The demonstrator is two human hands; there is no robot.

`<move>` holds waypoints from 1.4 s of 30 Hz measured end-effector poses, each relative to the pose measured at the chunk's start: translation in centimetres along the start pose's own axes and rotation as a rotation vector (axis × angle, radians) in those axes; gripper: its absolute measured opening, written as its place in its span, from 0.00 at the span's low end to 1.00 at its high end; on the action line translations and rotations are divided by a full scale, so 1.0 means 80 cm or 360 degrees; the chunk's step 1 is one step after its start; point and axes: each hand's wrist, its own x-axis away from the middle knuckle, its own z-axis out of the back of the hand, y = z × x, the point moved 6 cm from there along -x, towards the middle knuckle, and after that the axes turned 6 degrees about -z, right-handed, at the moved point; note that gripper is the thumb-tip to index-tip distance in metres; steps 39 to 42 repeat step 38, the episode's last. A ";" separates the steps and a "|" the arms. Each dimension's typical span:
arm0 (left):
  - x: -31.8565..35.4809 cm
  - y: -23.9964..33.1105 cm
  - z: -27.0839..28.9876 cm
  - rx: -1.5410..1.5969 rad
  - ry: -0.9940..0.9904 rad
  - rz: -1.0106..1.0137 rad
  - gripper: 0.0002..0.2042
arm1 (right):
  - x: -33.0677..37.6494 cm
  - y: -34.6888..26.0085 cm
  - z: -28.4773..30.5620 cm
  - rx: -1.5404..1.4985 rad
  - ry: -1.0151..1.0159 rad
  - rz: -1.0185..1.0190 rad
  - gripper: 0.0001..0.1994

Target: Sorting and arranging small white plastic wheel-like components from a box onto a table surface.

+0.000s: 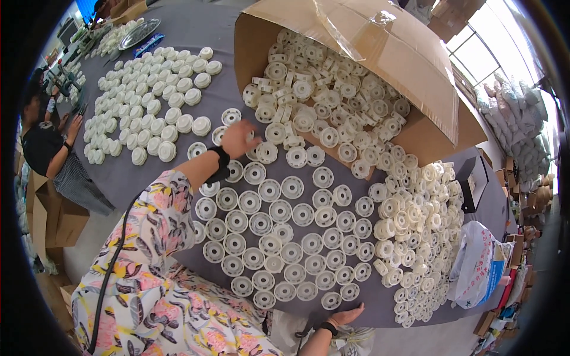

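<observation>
My left hand (238, 139) reaches over white plastic rings at the near left corner of a tipped cardboard box. Its fingers are blurred, so any held piece cannot be made out. A white ring (231, 117) lies just beyond that hand, and another ring (266, 152) is to its right. My right hand (348, 315) rests at the table's near edge with fingers stretched out and nothing in them. Close to it are a loose ring (331, 301) and several more. Many such rings lie flat, side by side, across the middle of the grey table (205, 26).
The cardboard box (380, 35) spills piled rings (332, 89) onto the table. A cream-coloured heap (415, 219) and a plastic bag (475, 264) stand right. White domed pieces (154, 107) cover the left, below a metal tray (139, 34). Another person (44, 139) works far left.
</observation>
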 end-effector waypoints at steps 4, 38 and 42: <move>0.005 0.062 -0.036 0.0018 -0.0225 -0.0350 0.22 | -0.002 0.020 -0.004 0.0027 0.0129 -0.0019 0.27; -0.046 0.129 -0.143 -0.0328 -0.0946 -0.0253 0.37 | -0.007 -0.005 -0.004 0.0422 0.0101 0.0111 0.23; -0.046 0.129 -0.143 -0.0328 -0.0946 -0.0253 0.37 | -0.007 -0.005 -0.004 0.0422 0.0101 0.0111 0.23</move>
